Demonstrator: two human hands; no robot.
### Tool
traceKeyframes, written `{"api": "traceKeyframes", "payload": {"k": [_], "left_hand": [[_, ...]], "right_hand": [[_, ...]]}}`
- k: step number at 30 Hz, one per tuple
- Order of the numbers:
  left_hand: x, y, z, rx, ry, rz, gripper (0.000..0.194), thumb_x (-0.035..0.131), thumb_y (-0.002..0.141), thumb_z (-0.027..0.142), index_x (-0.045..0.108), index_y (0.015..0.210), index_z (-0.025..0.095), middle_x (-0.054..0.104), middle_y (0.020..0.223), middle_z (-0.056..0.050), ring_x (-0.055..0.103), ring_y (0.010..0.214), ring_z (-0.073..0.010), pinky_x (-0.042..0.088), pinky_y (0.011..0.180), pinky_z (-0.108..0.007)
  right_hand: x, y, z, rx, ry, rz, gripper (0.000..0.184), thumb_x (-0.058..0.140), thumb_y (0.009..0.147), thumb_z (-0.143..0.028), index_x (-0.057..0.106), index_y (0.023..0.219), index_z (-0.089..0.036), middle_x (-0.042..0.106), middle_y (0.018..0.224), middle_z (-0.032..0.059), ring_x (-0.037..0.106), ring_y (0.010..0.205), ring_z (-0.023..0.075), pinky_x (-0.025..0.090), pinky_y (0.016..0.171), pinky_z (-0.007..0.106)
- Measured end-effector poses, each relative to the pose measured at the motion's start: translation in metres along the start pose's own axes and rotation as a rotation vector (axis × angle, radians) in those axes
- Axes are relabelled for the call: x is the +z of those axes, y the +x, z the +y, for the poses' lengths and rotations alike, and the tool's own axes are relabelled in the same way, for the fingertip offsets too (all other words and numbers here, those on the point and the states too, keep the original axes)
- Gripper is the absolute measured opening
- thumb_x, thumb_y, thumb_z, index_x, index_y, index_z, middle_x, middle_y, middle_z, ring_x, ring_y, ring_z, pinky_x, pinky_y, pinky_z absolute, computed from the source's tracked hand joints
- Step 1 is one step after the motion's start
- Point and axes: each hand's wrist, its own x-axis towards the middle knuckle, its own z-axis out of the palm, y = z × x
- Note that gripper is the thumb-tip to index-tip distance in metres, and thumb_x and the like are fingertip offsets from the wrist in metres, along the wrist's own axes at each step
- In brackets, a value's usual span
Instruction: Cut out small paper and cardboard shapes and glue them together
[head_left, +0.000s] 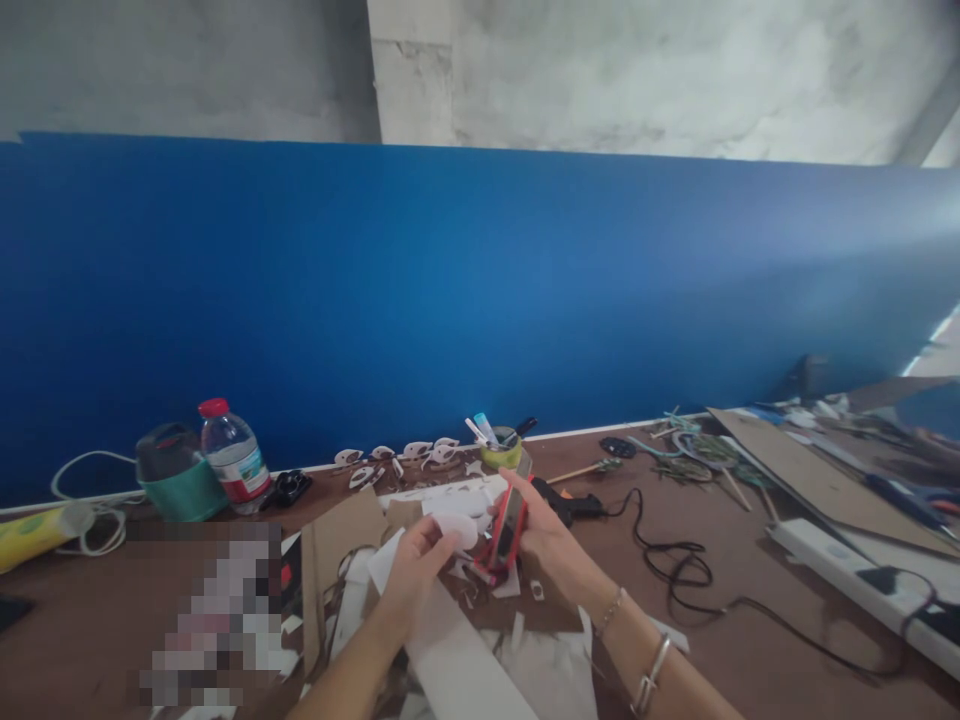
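My left hand (420,572) pinches a small white paper piece (459,528) with a rounded edge between thumb and fingers. My right hand (546,535) is closed around a red and black handheld object (508,525), whose exact kind I cannot make out. The object stands tilted just right of the paper piece; whether they touch is unclear. Under my left wrist a long white paper strip (465,650) runs toward me. Paper scraps (544,665) lie below both hands. White leaf-shaped cutouts (416,450) rest in a group farther back.
A yellow-green cup (501,455) of pens stands behind my hands. A black glue gun (568,503) with its cord lies to the right, before a white power strip (870,580). At left are a water bottle (236,465), a teal container (180,490) and brown cardboard (341,540). A blue partition (450,290) closes the back.
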Motion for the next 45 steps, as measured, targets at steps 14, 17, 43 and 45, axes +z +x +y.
{"api": "traceKeyframes", "payload": {"k": [14,17,43,45], "left_hand": [[0.003,-0.002,0.003,-0.010,-0.029,0.009,0.034,0.074,0.067,0.036,0.070,0.093,0.013,0.073,0.081,-0.006,0.064,0.066,-0.0177,0.048,0.062,-0.026],[0.004,-0.004,0.004,-0.011,-0.024,0.008,0.037,0.075,0.066,0.038,0.070,0.093,0.013,0.073,0.083,-0.007,0.065,0.071,-0.0199,0.048,0.064,-0.027],[0.000,0.000,0.000,0.017,-0.047,-0.039,0.035,0.077,0.065,0.036,0.071,0.091,0.014,0.074,0.085,-0.008,0.064,0.073,-0.0191,0.048,0.070,-0.027],[0.000,0.000,-0.001,0.025,-0.063,-0.050,0.034,0.076,0.065,0.035,0.071,0.092,0.014,0.074,0.085,-0.008,0.065,0.077,-0.0206,0.048,0.073,-0.029]], "right_hand": [[-0.007,0.009,-0.019,0.177,0.457,0.317,0.042,0.070,0.072,-0.034,0.059,0.111,-0.023,0.068,0.083,0.0018,0.054,0.052,0.0112,0.044,0.041,0.021],[-0.010,0.012,-0.016,0.219,0.558,0.360,0.025,0.067,0.075,-0.040,0.061,0.092,-0.023,0.065,0.072,0.0004,0.053,0.049,0.0111,0.045,0.042,0.022],[0.021,-0.007,-0.005,-0.075,-0.427,-0.088,0.042,0.054,0.073,-0.014,0.058,0.114,-0.023,0.062,0.110,0.0039,0.058,0.098,0.0196,0.047,0.086,0.032],[0.018,-0.005,0.000,-0.221,-0.589,-0.079,0.031,0.048,0.081,-0.016,0.061,0.108,-0.021,0.063,0.108,0.0063,0.058,0.100,0.0200,0.045,0.089,0.033]]}}
